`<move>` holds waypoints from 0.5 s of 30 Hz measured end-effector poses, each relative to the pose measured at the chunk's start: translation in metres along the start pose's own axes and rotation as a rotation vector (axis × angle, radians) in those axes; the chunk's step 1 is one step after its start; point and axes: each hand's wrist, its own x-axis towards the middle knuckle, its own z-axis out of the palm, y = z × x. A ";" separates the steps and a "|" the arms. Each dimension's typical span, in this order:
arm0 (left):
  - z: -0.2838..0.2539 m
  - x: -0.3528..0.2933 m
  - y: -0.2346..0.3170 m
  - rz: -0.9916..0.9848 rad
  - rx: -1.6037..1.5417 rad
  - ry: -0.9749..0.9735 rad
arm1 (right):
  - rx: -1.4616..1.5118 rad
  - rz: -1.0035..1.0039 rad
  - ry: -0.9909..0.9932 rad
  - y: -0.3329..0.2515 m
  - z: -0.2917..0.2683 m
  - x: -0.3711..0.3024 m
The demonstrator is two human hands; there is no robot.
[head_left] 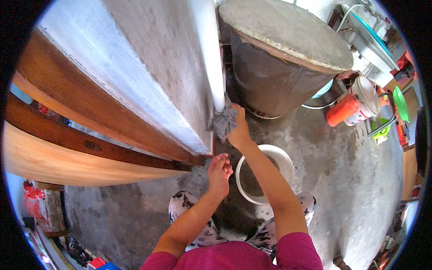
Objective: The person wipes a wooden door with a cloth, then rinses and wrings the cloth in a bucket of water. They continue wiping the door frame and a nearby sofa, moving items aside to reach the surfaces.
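Note:
My right hand (pixel 240 129) grips a crumpled grey cloth (pixel 223 122). The cloth is pressed around the lower end of a white pipe (pixel 211 58), which runs up beside the grey wall end (pixel 168 58). My left hand (pixel 219 176) hangs near the wall's bottom corner, its fingers curled in with nothing visible in them. Below my right forearm stands a round white bucket (pixel 289 167) with dark, murky contents; the forearm covers part of it.
A big dark vat (pixel 270 76) with a thick grey lid (pixel 288 31) stands beyond my right hand. A wooden door (pixel 81 162) stands open at left. An orange-red container (pixel 343 110), a white pail (pixel 366 96) and a green basin (pixel 400 104) are at right on the concrete floor (pixel 346 180).

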 end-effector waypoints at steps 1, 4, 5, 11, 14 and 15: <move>0.001 0.002 0.001 -0.005 -0.002 0.002 | 0.001 -0.014 -0.048 0.002 -0.006 0.006; 0.000 0.000 0.001 -0.003 -0.027 -0.012 | -0.079 -0.195 -0.128 0.008 -0.024 0.030; 0.004 0.001 0.002 -0.003 -0.024 -0.006 | 0.161 -0.107 -0.017 0.007 -0.025 0.042; -0.001 -0.002 0.006 -0.008 -0.029 0.039 | 0.765 0.657 -0.023 -0.016 0.003 0.054; -0.006 -0.008 0.013 0.026 -0.050 0.078 | 0.533 0.602 0.062 -0.004 0.048 -0.007; -0.002 -0.008 0.013 0.015 -0.040 0.043 | 0.351 0.467 0.193 0.028 0.063 -0.031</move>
